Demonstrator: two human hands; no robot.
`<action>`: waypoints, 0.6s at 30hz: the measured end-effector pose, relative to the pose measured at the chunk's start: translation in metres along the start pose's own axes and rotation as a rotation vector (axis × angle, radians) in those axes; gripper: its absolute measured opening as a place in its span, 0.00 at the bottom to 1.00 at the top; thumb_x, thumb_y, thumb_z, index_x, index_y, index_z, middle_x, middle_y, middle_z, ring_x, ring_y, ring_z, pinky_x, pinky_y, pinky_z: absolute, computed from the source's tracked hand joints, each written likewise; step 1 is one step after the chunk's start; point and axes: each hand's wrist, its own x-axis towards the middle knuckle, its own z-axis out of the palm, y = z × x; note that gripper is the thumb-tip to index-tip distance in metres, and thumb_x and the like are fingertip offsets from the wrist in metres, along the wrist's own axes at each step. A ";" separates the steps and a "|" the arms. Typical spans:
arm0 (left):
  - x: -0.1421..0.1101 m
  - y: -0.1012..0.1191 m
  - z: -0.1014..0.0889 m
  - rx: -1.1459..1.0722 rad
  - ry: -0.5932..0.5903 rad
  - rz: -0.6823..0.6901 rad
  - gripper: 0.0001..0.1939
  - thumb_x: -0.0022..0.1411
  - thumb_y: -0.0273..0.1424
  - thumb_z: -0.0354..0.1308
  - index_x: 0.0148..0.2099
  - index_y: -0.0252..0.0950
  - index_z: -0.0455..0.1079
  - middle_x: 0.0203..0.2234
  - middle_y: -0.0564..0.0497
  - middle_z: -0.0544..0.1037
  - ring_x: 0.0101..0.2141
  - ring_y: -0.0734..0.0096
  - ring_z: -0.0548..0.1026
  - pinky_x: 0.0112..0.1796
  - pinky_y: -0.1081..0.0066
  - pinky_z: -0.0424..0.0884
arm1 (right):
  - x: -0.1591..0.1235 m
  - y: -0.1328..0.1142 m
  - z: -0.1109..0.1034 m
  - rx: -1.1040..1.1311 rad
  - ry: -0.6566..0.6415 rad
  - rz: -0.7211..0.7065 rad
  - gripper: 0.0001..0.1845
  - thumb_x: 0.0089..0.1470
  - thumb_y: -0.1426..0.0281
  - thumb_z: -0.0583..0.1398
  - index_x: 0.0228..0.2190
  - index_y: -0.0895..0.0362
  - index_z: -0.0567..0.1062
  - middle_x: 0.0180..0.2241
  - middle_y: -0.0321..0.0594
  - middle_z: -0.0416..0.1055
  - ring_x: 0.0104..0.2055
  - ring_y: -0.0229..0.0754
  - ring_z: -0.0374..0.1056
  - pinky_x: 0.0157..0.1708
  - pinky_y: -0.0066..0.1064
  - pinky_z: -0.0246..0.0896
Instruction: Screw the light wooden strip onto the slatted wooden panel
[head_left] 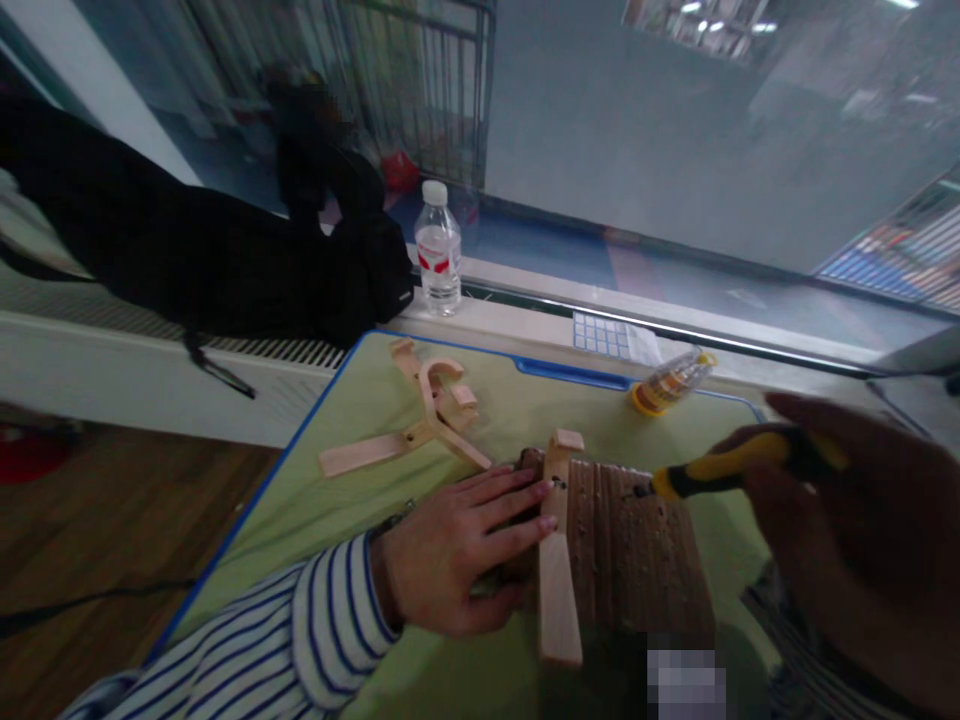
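My left hand [465,545] lies flat with its fingers stretched out over the edge of a brown, grooved and pitted block [637,560]. Its fingertips touch a pale wooden piece [559,590] that lies across the block, with a hooked top end and dark holes near the fingers. In my right hand [847,520] is a screwdriver [720,468] with a yellow and black handle, the fingers closed around it. Its dark tip points left, over the block and apart from the wooden piece. Beyond my left hand lie joined pale wooden parts [431,420], one of them curved.
The yellow-green table [300,540] has a blue rim. A clear container with yellow ends [671,382] lies near its far edge. On the sill stand a water bottle [440,255] and a gridded sheet [600,335]. A black bag or garment [202,250] lies at left.
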 end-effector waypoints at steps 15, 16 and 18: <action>0.000 0.002 0.000 0.002 0.021 -0.027 0.31 0.52 0.33 0.57 0.59 0.33 0.61 0.58 0.39 0.67 0.60 0.54 0.61 0.56 0.53 0.64 | 0.013 -0.019 0.039 0.115 -0.077 -0.345 0.16 0.58 0.70 0.57 0.48 0.57 0.65 0.38 0.43 0.76 0.36 0.41 0.74 0.34 0.29 0.70; 0.000 0.002 0.000 0.001 0.023 -0.027 0.32 0.51 0.33 0.57 0.59 0.33 0.61 0.58 0.39 0.66 0.60 0.54 0.61 0.56 0.53 0.64 | 0.013 -0.019 0.039 0.113 -0.074 -0.341 0.16 0.58 0.70 0.57 0.48 0.57 0.66 0.38 0.42 0.76 0.36 0.41 0.74 0.34 0.29 0.70; -0.001 0.001 0.001 0.001 0.024 -0.026 0.33 0.51 0.33 0.57 0.60 0.34 0.60 0.58 0.39 0.66 0.60 0.54 0.61 0.56 0.53 0.64 | 0.012 -0.018 0.038 0.108 -0.062 -0.329 0.16 0.57 0.70 0.57 0.48 0.56 0.66 0.37 0.42 0.76 0.36 0.40 0.74 0.34 0.29 0.70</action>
